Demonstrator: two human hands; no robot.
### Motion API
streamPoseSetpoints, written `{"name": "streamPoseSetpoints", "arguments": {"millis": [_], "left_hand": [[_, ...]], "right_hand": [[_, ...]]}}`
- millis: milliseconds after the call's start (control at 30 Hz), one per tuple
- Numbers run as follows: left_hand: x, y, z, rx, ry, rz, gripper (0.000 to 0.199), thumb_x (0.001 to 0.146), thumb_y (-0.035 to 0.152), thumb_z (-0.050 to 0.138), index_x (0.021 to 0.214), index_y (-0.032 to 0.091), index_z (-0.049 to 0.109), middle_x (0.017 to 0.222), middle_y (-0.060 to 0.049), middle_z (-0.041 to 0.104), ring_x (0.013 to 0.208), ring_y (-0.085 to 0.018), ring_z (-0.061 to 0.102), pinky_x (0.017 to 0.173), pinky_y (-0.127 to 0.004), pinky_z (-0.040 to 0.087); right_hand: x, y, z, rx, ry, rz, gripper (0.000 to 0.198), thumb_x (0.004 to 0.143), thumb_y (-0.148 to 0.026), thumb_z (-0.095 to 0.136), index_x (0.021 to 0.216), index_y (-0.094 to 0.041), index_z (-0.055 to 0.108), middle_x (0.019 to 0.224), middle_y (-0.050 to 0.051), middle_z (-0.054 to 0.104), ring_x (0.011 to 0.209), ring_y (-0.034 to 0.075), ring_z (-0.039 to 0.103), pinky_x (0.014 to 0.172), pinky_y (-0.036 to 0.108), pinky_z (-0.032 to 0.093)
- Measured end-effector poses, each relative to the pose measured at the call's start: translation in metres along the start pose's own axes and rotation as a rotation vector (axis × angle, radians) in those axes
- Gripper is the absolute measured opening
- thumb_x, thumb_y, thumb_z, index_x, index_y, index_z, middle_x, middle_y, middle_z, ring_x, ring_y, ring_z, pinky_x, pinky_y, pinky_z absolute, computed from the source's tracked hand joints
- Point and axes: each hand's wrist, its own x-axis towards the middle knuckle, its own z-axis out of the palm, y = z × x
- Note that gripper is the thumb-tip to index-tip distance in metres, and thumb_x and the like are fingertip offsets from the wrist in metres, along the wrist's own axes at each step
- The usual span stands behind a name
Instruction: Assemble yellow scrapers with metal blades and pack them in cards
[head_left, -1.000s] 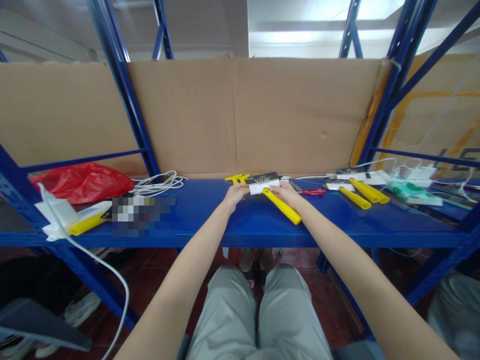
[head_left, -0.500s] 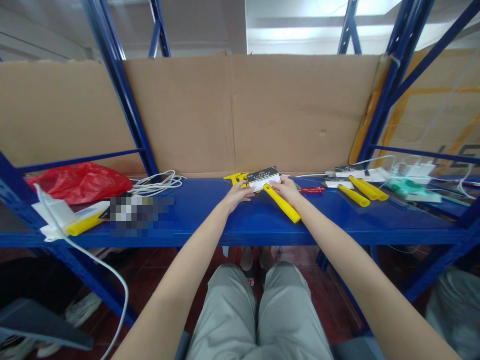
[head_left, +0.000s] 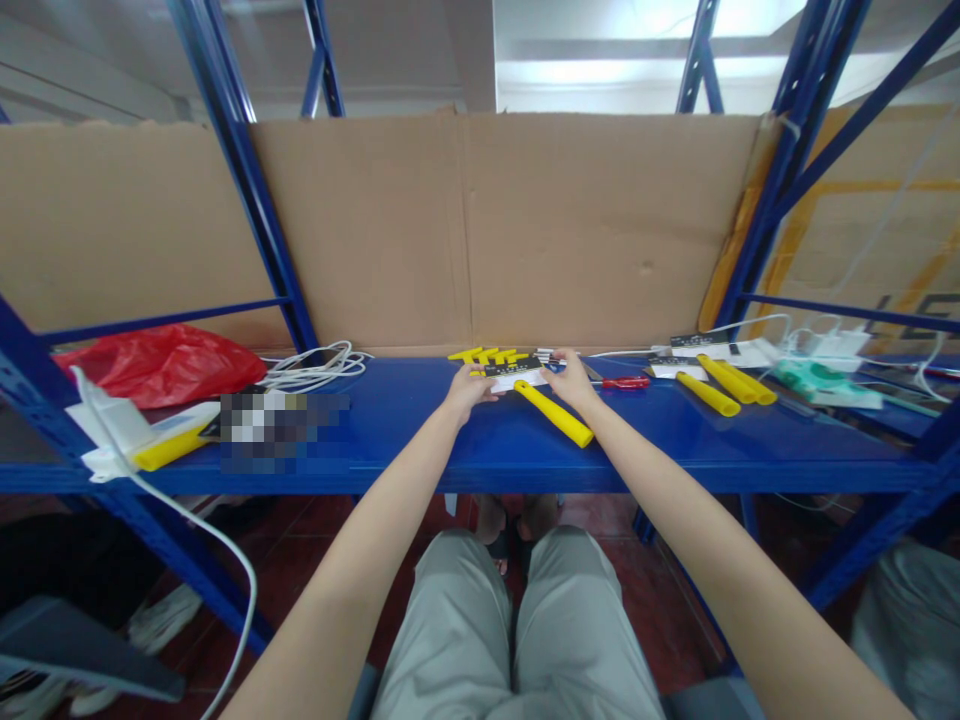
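Note:
In front of me is a scraper-like tool with a long yellow handle (head_left: 556, 415), pointing down to the right. A black-and-white card sleeve (head_left: 517, 376) covers its wide head, so any blade is hidden. My left hand (head_left: 466, 388) grips the sleeve's left end, fingers closed. The right end is pinched by my right hand (head_left: 570, 378). Just behind the sleeve lie several yellow T-shaped pieces (head_left: 487, 355), partly covered by it. To the right of my right hand rests a red-handled screwdriver (head_left: 625, 383).
More yellow-handled tools (head_left: 709, 393) with card sleeves lie to the right on the blue shelf (head_left: 405, 430). A red plastic bag (head_left: 165, 365), coiled white cable (head_left: 322, 365) and another yellow handle (head_left: 171, 448) are at left. Cardboard (head_left: 600, 230) walls the back.
The sleeved tool has been lowered and shifted slightly left, its card now tilted flatter. More of the yellow T-shaped pieces show behind it. Both hands keep hold.

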Motion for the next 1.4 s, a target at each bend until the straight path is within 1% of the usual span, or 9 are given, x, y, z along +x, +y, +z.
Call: {"name": "streamPoseSetpoints", "arguments": {"millis": [100,200,267,400,500,767,933,1233,1400], "left_hand": [[-0.002,0.002,0.001,-0.003,0.028,-0.011,0.054,0.073,-0.002,0.059,0.120,0.018,0.042,0.088,-0.007,0.068,0.064,-0.016,0.069,0.057,-0.025,0.056],[-0.004,0.003,0.003,0.033,0.038,-0.032,0.055,0.075,-0.003,0.057,0.123,0.018,0.040,0.088,-0.007,0.068,0.061,-0.014,0.068,0.054,-0.022,0.055],[-0.005,0.004,0.003,0.054,0.036,-0.037,0.054,0.076,-0.003,0.056,0.124,0.017,0.040,0.089,-0.009,0.068,0.058,-0.013,0.068,0.055,-0.022,0.055],[-0.007,0.005,0.003,0.069,0.026,-0.033,0.049,0.077,-0.004,0.054,0.122,0.014,0.043,0.083,-0.009,0.068,0.052,-0.012,0.065,0.054,-0.021,0.053],[-0.007,0.005,0.003,0.062,0.023,-0.034,0.046,0.077,-0.004,0.054,0.120,0.013,0.045,0.079,-0.007,0.068,0.050,-0.011,0.064,0.054,-0.021,0.053],[-0.008,0.004,0.004,0.040,0.020,0.009,0.045,0.078,-0.001,0.055,0.120,0.013,0.046,0.078,-0.006,0.068,0.051,-0.011,0.065,0.057,-0.023,0.055],[-0.007,0.005,0.004,0.041,0.047,0.019,0.045,0.078,-0.001,0.054,0.121,0.013,0.046,0.077,-0.007,0.068,0.050,-0.011,0.064,0.056,-0.022,0.053],[-0.008,0.007,0.005,0.067,0.056,0.004,0.049,0.078,-0.002,0.052,0.124,0.013,0.044,0.074,-0.006,0.068,0.049,-0.011,0.063,0.053,-0.021,0.052],[-0.008,0.007,0.004,0.074,0.057,0.004,0.048,0.077,-0.002,0.051,0.123,0.013,0.044,0.071,-0.004,0.067,0.049,-0.011,0.063,0.052,-0.020,0.051]], "right_hand": [[0.001,-0.004,-0.002,-0.116,0.058,-0.085,0.018,0.069,-0.025,0.064,0.075,-0.022,0.047,0.083,0.004,0.061,0.081,0.018,0.060,0.075,0.032,0.051],[-0.004,-0.012,-0.003,-0.105,-0.185,0.039,0.016,0.076,-0.031,0.059,0.073,-0.022,0.046,0.059,-0.003,0.055,0.050,0.013,0.053,0.051,0.027,0.046],[-0.009,-0.016,-0.003,-0.057,-0.356,0.093,0.019,0.074,-0.031,0.063,0.080,-0.022,0.048,0.056,-0.005,0.055,0.044,0.011,0.050,0.046,0.024,0.043],[-0.018,-0.018,-0.002,0.052,-0.510,0.136,0.043,0.060,-0.023,0.076,0.092,-0.023,0.047,0.066,-0.006,0.059,0.056,0.012,0.058,0.057,0.026,0.048],[-0.019,-0.015,-0.001,0.103,-0.556,0.164,0.048,0.057,-0.021,0.076,0.093,-0.023,0.046,0.074,-0.005,0.058,0.065,0.013,0.061,0.068,0.031,0.051],[-0.012,-0.010,0.001,0.003,-0.560,-0.016,0.031,0.054,-0.014,0.070,0.082,-0.019,0.057,0.078,-0.004,0.054,0.077,0.013,0.055,0.085,0.037,0.046],[-0.011,-0.009,0.002,-0.004,-0.583,-0.019,0.019,0.058,-0.012,0.066,0.076,-0.019,0.063,0.080,-0.001,0.061,0.079,0.014,0.057,0.086,0.037,0.046],[-0.009,-0.008,-0.001,0.051,-0.652,-0.088,0.026,0.062,-0.008,0.063,0.083,-0.021,0.071,0.118,0.005,0.063,0.109,0.018,0.056,0.096,0.036,0.041],[-0.009,-0.008,0.000,0.059,-0.683,-0.089,0.024,0.064,-0.008,0.062,0.082,-0.020,0.072,0.113,0.005,0.066,0.105,0.017,0.059,0.098,0.037,0.041]]}}
